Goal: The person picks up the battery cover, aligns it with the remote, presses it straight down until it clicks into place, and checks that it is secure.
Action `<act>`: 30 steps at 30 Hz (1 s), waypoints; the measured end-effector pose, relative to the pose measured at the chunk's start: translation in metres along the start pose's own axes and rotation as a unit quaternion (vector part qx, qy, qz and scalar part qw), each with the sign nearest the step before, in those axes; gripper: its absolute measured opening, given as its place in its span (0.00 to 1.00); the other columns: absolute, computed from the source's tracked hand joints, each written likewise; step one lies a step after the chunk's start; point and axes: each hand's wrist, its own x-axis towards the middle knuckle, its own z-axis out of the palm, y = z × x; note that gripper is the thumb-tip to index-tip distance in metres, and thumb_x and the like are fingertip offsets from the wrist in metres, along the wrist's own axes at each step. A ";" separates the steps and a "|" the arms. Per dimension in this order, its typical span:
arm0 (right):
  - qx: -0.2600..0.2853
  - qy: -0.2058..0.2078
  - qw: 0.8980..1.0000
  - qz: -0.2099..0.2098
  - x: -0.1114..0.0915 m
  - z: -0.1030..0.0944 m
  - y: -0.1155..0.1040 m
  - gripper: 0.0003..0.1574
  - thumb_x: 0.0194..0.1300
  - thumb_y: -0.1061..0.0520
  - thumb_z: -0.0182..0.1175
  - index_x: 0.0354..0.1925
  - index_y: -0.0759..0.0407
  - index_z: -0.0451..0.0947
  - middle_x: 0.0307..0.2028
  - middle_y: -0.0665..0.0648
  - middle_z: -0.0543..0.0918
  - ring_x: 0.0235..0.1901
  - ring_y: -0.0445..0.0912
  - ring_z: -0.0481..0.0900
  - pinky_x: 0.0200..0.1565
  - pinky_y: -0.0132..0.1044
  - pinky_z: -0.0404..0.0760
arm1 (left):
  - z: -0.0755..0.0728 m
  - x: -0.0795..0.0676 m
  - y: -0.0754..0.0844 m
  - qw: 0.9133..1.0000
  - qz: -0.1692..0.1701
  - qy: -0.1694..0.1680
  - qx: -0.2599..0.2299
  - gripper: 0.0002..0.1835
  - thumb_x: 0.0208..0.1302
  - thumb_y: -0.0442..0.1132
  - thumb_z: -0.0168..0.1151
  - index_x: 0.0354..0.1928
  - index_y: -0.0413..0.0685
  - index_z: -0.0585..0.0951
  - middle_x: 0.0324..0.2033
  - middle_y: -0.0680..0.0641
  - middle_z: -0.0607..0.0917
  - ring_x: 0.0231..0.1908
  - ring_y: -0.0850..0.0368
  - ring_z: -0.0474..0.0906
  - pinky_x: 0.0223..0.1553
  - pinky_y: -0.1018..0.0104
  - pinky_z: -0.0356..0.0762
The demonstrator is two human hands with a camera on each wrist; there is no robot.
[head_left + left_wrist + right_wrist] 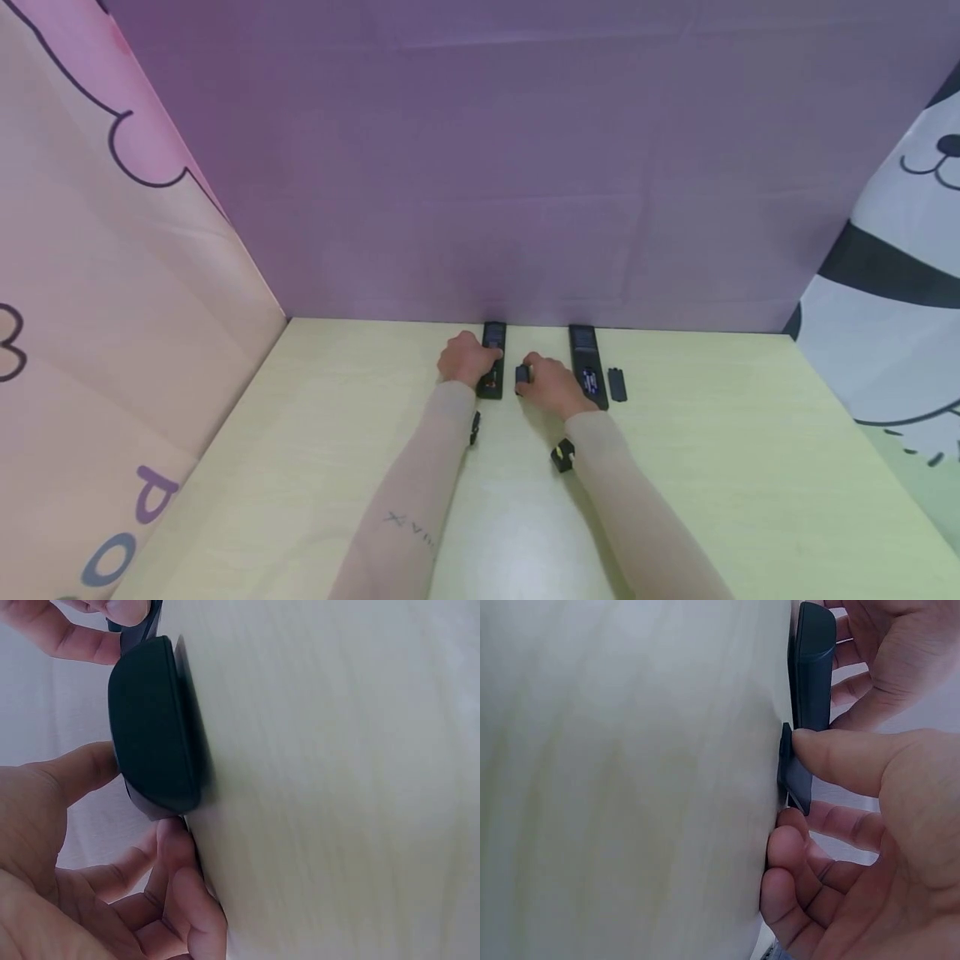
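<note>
In the head view, a dark remote control [494, 335] lies on the table under my left hand [463, 358], which grips it from the left side. The thumb is over its top, and the other fingers are by its far side in the left wrist view, where the remote's end [146, 724] faces the camera. Small coloured shapes show at its near part. My right hand [553, 387] pinches a small dark battery cover [522, 380] just right of that remote. The right wrist view shows the thumb on the tilted cover [799, 776], fingertips at its lower edge.
A second dark remote [582, 346] lies right of my right hand, with shiny blue-and-white shapes in its near part. Another battery cover [617, 385] lies beside it. Wrist-worn black pieces [562, 456] hang at both wrists. A purple wall [465, 167] borders the table's far edge.
</note>
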 end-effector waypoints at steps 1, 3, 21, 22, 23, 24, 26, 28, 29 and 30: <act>0.000 -0.001 1.000 0.001 0.000 0.000 0.000 0.31 0.70 0.50 0.64 0.65 0.62 0.71 0.49 0.64 0.85 0.44 0.53 0.81 0.52 0.51 0.80 | 0.000 0.001 0.000 1.000 -0.001 0.000 0.001 0.25 0.61 0.57 0.71 0.45 0.43 0.82 0.35 0.44 0.87 0.32 0.49 0.81 0.32 0.58 0.75; 0.000 -0.002 1.000 -0.001 0.000 -0.001 0.000 0.31 0.70 0.50 0.64 0.65 0.62 0.71 0.47 0.63 0.86 0.42 0.53 0.80 0.50 0.51 0.80 | 0.001 0.002 0.000 1.000 -0.005 -0.001 0.001 0.25 0.61 0.58 0.71 0.45 0.43 0.82 0.34 0.44 0.86 0.31 0.50 0.80 0.30 0.59 0.74; 0.016 0.005 1.000 0.002 -0.001 -0.001 0.001 0.30 0.69 0.51 0.67 0.62 0.60 0.70 0.40 0.61 0.86 0.37 0.50 0.80 0.45 0.48 0.80 | 0.004 0.001 0.000 0.999 -0.026 -0.010 -0.039 0.26 0.59 0.58 0.73 0.45 0.43 0.83 0.34 0.44 0.87 0.30 0.52 0.79 0.29 0.61 0.69; 0.017 0.006 1.000 0.004 -0.001 -0.001 0.001 0.30 0.68 0.51 0.67 0.62 0.59 0.70 0.40 0.61 0.86 0.37 0.50 0.80 0.45 0.48 0.80 | 0.004 0.001 0.000 0.999 -0.026 -0.010 -0.044 0.26 0.59 0.58 0.73 0.45 0.42 0.83 0.34 0.44 0.87 0.30 0.52 0.79 0.29 0.61 0.69; 0.019 0.007 1.000 0.005 -0.001 -0.001 0.001 0.29 0.68 0.51 0.67 0.62 0.59 0.70 0.40 0.60 0.87 0.37 0.50 0.80 0.44 0.47 0.80 | 0.004 0.001 0.000 0.998 -0.025 -0.010 -0.048 0.26 0.59 0.58 0.73 0.45 0.42 0.83 0.34 0.45 0.86 0.30 0.52 0.79 0.29 0.61 0.68; 0.021 0.008 1.000 0.006 -0.001 -0.001 0.002 0.29 0.68 0.52 0.67 0.62 0.59 0.70 0.39 0.60 0.86 0.36 0.50 0.79 0.44 0.47 0.80 | 0.005 0.001 0.000 0.998 -0.024 -0.010 -0.051 0.26 0.59 0.58 0.73 0.45 0.42 0.83 0.34 0.45 0.86 0.29 0.52 0.79 0.29 0.61 0.68; 0.027 0.011 1.000 0.007 -0.001 -0.001 0.002 0.29 0.68 0.52 0.68 0.61 0.59 0.70 0.38 0.60 0.86 0.35 0.50 0.79 0.42 0.46 0.79 | 0.005 0.001 -0.001 0.998 -0.020 -0.009 -0.055 0.26 0.59 0.58 0.73 0.44 0.42 0.83 0.33 0.44 0.86 0.29 0.52 0.78 0.28 0.61 0.68; 0.031 0.013 0.999 0.004 0.000 0.000 0.003 0.28 0.68 0.53 0.68 0.61 0.60 0.70 0.36 0.59 0.86 0.34 0.49 0.79 0.41 0.46 0.79 | 0.004 0.001 -0.002 0.998 -0.020 -0.008 -0.051 0.26 0.59 0.58 0.72 0.44 0.42 0.83 0.34 0.44 0.87 0.29 0.52 0.79 0.29 0.60 0.69; 0.034 0.015 0.999 0.002 -0.001 0.000 0.003 0.28 0.67 0.53 0.68 0.60 0.60 0.70 0.35 0.59 0.86 0.33 0.49 0.79 0.40 0.45 0.79 | 0.004 0.001 -0.002 0.999 -0.021 -0.008 -0.048 0.26 0.60 0.58 0.71 0.44 0.42 0.83 0.34 0.44 0.87 0.29 0.52 0.79 0.29 0.60 0.70; 0.035 0.018 0.999 0.001 -0.001 0.000 0.003 0.28 0.67 0.53 0.68 0.60 0.60 0.71 0.35 0.58 0.85 0.33 0.49 0.79 0.40 0.45 0.79 | 0.004 0.001 -0.002 0.999 -0.022 -0.009 -0.045 0.26 0.60 0.59 0.71 0.45 0.42 0.83 0.35 0.43 0.87 0.30 0.51 0.79 0.30 0.59 0.70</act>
